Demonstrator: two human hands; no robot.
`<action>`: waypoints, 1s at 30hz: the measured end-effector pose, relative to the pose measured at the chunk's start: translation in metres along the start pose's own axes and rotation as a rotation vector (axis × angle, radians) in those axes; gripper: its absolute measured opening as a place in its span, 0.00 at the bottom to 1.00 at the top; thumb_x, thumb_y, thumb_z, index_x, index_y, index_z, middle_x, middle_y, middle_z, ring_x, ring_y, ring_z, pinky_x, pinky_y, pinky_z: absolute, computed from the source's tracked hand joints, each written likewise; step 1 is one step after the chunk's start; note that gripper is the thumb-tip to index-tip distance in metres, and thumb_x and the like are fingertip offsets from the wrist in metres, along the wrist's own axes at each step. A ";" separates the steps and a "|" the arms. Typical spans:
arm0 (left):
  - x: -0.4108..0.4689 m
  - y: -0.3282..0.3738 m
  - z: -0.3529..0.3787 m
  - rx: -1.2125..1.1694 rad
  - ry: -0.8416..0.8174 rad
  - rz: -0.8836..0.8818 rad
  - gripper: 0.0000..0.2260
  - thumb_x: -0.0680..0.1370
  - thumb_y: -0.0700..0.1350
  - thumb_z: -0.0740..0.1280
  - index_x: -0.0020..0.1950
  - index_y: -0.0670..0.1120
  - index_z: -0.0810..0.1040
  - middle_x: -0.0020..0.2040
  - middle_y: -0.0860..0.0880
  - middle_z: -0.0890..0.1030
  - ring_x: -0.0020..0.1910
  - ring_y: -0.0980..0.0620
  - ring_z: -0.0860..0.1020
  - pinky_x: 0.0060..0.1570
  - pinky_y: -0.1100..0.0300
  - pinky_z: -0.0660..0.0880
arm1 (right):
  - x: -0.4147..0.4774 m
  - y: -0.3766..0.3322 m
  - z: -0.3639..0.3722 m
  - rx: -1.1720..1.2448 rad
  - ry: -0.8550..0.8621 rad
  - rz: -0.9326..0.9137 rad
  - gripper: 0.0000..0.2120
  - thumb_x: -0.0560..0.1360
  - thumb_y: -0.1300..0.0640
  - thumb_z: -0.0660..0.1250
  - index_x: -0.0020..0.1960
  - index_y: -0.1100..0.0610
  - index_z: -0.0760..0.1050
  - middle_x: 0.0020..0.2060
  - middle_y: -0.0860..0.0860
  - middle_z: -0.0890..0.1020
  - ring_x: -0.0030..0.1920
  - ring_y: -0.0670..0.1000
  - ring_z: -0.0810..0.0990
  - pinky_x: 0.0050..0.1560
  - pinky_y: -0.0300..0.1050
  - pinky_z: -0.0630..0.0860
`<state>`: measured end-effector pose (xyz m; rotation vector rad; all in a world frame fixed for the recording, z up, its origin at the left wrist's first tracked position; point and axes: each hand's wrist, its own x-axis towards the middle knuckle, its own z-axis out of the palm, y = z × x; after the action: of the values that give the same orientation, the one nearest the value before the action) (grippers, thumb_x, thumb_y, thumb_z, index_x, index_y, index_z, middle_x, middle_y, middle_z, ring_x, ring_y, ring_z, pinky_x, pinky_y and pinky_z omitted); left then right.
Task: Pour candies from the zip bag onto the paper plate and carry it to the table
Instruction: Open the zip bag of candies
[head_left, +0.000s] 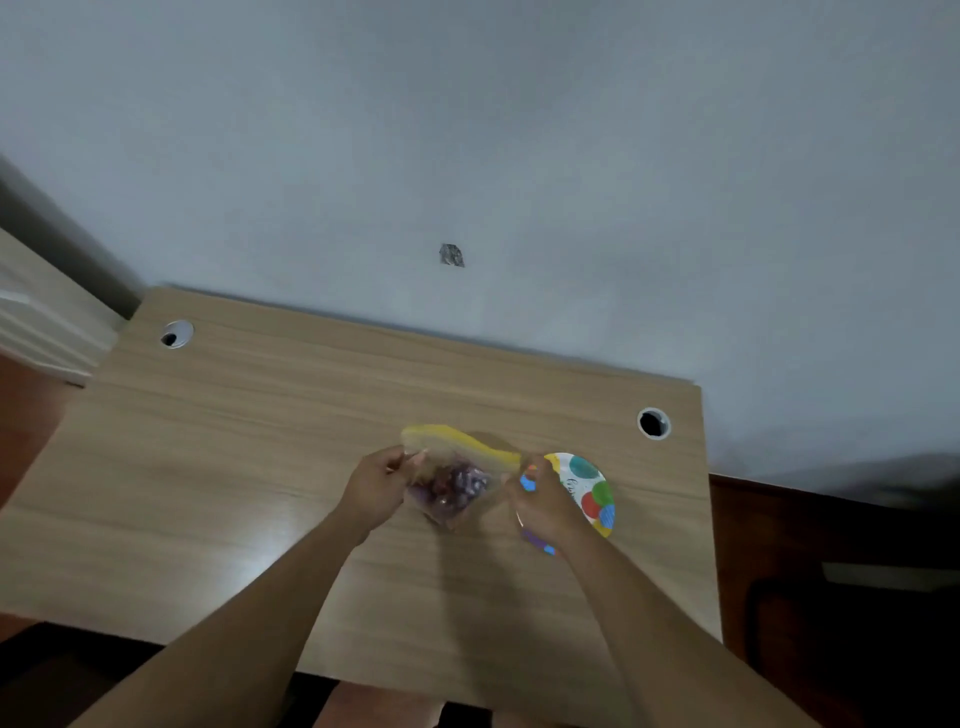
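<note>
Desk (260, 467): wood-grain top, set against a pale wall; two cable holes, one far off beyond the left grip, one beyond and outboard of the right grip; both arms reach over the near edge.

Paper plate (592, 488): coloured spots, lying on the desk directly under and outboard of the right grip; partly covered by that hand; no candies visible on the part that shows.

Zip bag (457, 467): clear body, yellow zip strip along the top; held up off the desk between the two grips, strip running from the left grip across to the right one; strip bowed, so the mouth looks part-opened, though blur stops me confirming.

Candies (460, 486): purple-wrapped, bunched low in the bag, between the grips and slightly below them; all inside the bag as far as I can tell.

Left hand (376, 486): grip narrow, pinched closed on the bag's left top corner.

Right hand (545, 506): grip narrow, fingers curled onto the bag's right top corner; whether it also touches the plate beneath, cannot tell.

Step, as judged: opening the zip; pouring not yet begun. Next move calls for pulling the two lips fully apart, shifting the mouth over the plate beside the right grip, then tipping.
</note>
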<state>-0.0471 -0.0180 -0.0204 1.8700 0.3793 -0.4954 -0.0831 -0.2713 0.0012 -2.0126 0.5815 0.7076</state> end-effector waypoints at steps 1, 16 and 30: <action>-0.005 0.002 -0.003 0.057 -0.016 0.053 0.06 0.83 0.51 0.71 0.52 0.52 0.86 0.37 0.55 0.82 0.40 0.56 0.79 0.45 0.56 0.76 | -0.008 -0.006 -0.009 -0.022 0.058 -0.039 0.25 0.83 0.44 0.66 0.76 0.52 0.68 0.71 0.54 0.76 0.64 0.57 0.79 0.67 0.51 0.76; -0.100 0.041 -0.001 -0.146 -0.094 0.223 0.06 0.84 0.38 0.68 0.50 0.39 0.83 0.50 0.42 0.77 0.50 0.47 0.81 0.57 0.44 0.83 | -0.076 -0.042 -0.053 -0.205 -0.241 -0.367 0.15 0.82 0.43 0.70 0.51 0.55 0.85 0.43 0.54 0.89 0.37 0.51 0.79 0.41 0.49 0.74; -0.134 0.041 0.019 -0.062 0.232 0.156 0.13 0.83 0.47 0.69 0.68 0.49 0.79 0.64 0.47 0.74 0.53 0.49 0.83 0.55 0.46 0.86 | -0.107 -0.022 -0.046 0.006 -0.150 -0.320 0.07 0.78 0.52 0.79 0.50 0.56 0.89 0.34 0.46 0.87 0.35 0.48 0.78 0.43 0.47 0.77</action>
<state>-0.1451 -0.0531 0.0749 1.8840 0.3935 -0.1591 -0.1349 -0.2870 0.1063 -1.9661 0.1676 0.6511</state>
